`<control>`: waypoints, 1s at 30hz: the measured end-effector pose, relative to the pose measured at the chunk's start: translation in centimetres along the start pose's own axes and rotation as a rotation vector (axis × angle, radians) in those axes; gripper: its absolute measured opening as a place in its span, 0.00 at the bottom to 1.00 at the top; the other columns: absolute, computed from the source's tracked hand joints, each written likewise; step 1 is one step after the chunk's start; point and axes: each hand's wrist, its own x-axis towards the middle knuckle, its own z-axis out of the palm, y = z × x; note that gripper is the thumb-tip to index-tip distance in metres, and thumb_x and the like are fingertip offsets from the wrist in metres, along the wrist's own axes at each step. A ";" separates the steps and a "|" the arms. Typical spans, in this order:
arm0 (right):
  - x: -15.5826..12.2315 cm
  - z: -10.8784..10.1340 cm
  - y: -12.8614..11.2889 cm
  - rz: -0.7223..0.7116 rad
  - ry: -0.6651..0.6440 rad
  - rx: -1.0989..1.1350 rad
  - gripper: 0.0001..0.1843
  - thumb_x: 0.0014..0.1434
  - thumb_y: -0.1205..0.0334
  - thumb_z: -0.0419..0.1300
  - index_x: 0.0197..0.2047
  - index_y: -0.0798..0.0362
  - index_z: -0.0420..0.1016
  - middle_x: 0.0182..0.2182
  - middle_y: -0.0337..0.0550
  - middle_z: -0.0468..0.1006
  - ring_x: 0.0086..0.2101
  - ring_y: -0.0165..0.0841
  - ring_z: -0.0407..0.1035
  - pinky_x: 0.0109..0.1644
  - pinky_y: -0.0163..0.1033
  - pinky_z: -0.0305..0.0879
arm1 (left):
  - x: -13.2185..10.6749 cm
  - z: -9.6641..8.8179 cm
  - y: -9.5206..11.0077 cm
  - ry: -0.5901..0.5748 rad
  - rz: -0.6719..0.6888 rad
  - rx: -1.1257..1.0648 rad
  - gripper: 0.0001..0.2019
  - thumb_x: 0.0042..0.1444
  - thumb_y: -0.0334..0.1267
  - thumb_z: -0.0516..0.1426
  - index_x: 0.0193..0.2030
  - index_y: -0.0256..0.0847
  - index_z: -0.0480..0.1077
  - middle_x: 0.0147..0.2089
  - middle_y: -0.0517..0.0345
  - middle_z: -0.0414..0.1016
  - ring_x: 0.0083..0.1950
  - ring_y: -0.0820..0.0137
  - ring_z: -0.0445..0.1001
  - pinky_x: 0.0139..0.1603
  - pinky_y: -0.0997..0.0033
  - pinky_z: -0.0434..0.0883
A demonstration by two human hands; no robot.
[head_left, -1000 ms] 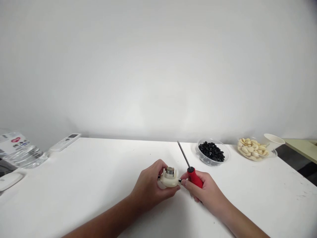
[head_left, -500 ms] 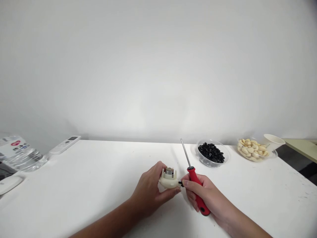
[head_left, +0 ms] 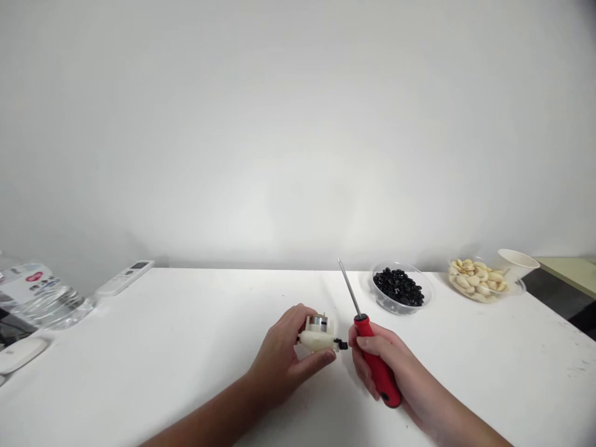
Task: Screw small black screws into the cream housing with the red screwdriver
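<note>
Between the thumb and fingers of my left hand [head_left: 288, 354] is a cream plastic housing [head_left: 316, 339] with a small silver motor [head_left: 319, 322] set upright on top. A black piece [head_left: 342, 344] sticks out from the housing's right side, and a bit of black shows at its left. My right hand [head_left: 379, 357] is wrapped round the red handle of a screwdriver [head_left: 378, 366]. The metal shaft points up and away to the left, touching nothing. A small gap lies between the right fingers and the black piece.
Toward the back right stand a clear bowl of small black parts [head_left: 398, 287], a clear bowl of cream-coloured pieces [head_left: 477, 280] and a paper cup [head_left: 516, 264]. On the left are a water bottle [head_left: 41, 297], a white remote control [head_left: 125, 277] and a rounded white object [head_left: 23, 355].
My right hand has let go of the black piece and moved slightly right with the screwdriver. The housing has turned a little in my left hand, showing black at its left side.
</note>
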 end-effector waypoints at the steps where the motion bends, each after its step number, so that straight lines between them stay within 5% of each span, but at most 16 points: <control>1: -0.1 0.0 -0.3 -0.009 0.007 -0.008 0.11 0.67 0.55 0.57 0.41 0.55 0.73 0.21 0.34 0.68 0.20 0.28 0.59 0.23 0.34 0.51 | 0.0 0.0 -0.1 -0.010 0.004 -0.051 0.16 0.61 0.52 0.63 0.44 0.41 0.70 0.39 0.55 0.71 0.40 0.64 0.68 0.41 0.67 0.64; 6: -0.1 -0.3 -0.7 -0.019 0.063 -0.034 0.14 0.66 0.52 0.57 0.43 0.54 0.73 0.22 0.34 0.68 0.19 0.28 0.58 0.23 0.35 0.53 | 0.0 0.7 -1.6 -0.044 -0.224 -0.635 0.28 0.62 0.65 0.56 0.44 0.37 0.74 0.39 0.51 0.73 0.36 0.66 0.68 0.36 0.69 0.64; 8: 0.0 -0.5 -0.4 -0.020 0.061 0.016 0.18 0.67 0.48 0.53 0.42 0.54 0.73 0.22 0.36 0.69 0.19 0.29 0.59 0.23 0.35 0.53 | 0.3 0.7 -1.9 -0.015 -0.417 -0.952 0.36 0.63 0.72 0.45 0.34 0.38 0.73 0.30 0.55 0.68 0.28 0.69 0.62 0.29 0.69 0.60; 10: 0.2 -0.9 -0.1 -0.031 0.042 0.051 0.21 0.67 0.47 0.48 0.38 0.53 0.73 0.22 0.38 0.69 0.20 0.30 0.59 0.23 0.35 0.54 | 0.7 0.3 -1.9 -0.165 -0.415 -1.145 0.40 0.65 0.71 0.38 0.25 0.37 0.70 0.25 0.57 0.61 0.26 0.69 0.58 0.28 0.68 0.59; 14: 0.3 -1.4 -0.1 -0.011 0.075 -0.060 0.17 0.66 0.49 0.51 0.38 0.52 0.74 0.23 0.38 0.70 0.21 0.31 0.61 0.24 0.35 0.54 | 1.5 -0.7 -1.6 -0.161 -0.451 -1.306 0.37 0.68 0.65 0.42 0.27 0.35 0.72 0.30 0.55 0.62 0.30 0.69 0.60 0.30 0.69 0.62; 21: 0.4 -0.7 -0.7 -0.017 0.129 -0.174 0.29 0.65 0.37 0.60 0.59 0.48 0.72 0.27 0.35 0.70 0.19 0.25 0.51 0.23 0.34 0.43 | 2.3 -2.2 -3.6 -0.027 -0.513 -1.557 0.29 0.68 0.61 0.49 0.35 0.34 0.73 0.27 0.62 0.56 0.27 0.72 0.56 0.27 0.72 0.60; 26: 0.2 -0.4 -1.0 0.027 0.028 -0.193 0.23 0.68 0.44 0.56 0.50 0.55 0.76 0.23 0.35 0.67 0.20 0.25 0.46 0.24 0.36 0.35 | 2.3 -2.9 -4.3 -0.022 -0.460 -1.549 0.28 0.69 0.58 0.49 0.38 0.32 0.75 0.23 0.64 0.52 0.25 0.72 0.54 0.26 0.72 0.60; 30: 0.1 -0.4 -1.0 0.024 -0.001 -0.137 0.14 0.64 0.56 0.56 0.45 0.55 0.75 0.24 0.34 0.67 0.20 0.25 0.46 0.25 0.37 0.36 | 2.1 -2.9 -4.2 -0.008 -0.536 -1.533 0.27 0.68 0.56 0.51 0.50 0.29 0.75 0.30 0.55 0.65 0.29 0.69 0.61 0.25 0.72 0.61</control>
